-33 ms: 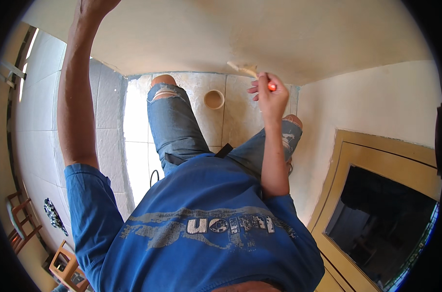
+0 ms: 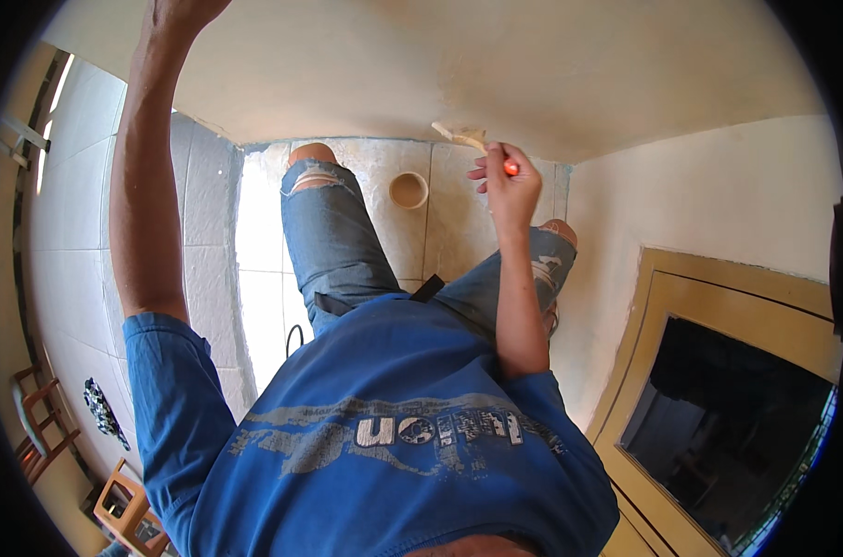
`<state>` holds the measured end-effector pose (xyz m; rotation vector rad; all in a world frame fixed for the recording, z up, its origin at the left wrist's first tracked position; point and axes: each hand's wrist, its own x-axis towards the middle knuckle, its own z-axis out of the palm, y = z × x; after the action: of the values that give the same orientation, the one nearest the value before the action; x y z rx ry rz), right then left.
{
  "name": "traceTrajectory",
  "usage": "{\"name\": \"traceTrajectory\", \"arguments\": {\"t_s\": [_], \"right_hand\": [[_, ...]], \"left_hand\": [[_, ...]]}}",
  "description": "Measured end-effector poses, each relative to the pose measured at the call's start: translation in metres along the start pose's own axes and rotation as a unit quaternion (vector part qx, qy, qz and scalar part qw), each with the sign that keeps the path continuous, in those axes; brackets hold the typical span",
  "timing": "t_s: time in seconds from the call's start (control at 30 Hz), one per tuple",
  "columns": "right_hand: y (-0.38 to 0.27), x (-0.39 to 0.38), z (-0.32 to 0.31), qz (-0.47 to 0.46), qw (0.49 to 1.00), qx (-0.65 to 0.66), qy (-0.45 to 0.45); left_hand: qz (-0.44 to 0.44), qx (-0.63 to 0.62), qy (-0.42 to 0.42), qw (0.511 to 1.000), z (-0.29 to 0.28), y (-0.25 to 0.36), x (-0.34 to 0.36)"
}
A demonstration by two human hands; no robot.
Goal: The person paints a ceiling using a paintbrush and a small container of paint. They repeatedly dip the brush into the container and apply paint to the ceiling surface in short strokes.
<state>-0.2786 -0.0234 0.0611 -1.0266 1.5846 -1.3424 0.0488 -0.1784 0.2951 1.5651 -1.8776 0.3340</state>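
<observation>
My right hand (image 2: 512,190) holds a paintbrush (image 2: 470,137) with pale bristles and an orange-tipped handle, just below the lower part of the beige wall (image 2: 533,56); whether the bristles touch it I cannot tell. My left hand (image 2: 182,11) is raised at the upper left edge against the wall, with its fingers out of sight. A small round container (image 2: 408,190) of tan liquid stands on the tiled floor (image 2: 454,213) between my knees.
A yellow-framed door or window (image 2: 654,278) with dark glass is at my right. Beyond my left arm are grey tiles (image 2: 78,232), wooden chairs (image 2: 129,492) and a patterned item (image 2: 106,413). My bent legs in torn jeans border the container.
My right hand and the brush have shifted very slightly downward. My left arm and the container look unmoved.
</observation>
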Motion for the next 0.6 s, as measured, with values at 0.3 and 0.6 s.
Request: {"name": "traceTrajectory", "arguments": {"t_s": [0.3,0.6], "right_hand": [[0.115,0.033,0.030,-0.004,1.000,-0.013,0.002],[0.070,0.032,0.043,-0.058,0.998,0.003,0.001]], "left_hand": [[0.027,-0.009,0.008,1.000,0.008,-0.012,0.001],[0.036,-0.005,0.000,0.999,0.013,-0.016,0.000]]}}
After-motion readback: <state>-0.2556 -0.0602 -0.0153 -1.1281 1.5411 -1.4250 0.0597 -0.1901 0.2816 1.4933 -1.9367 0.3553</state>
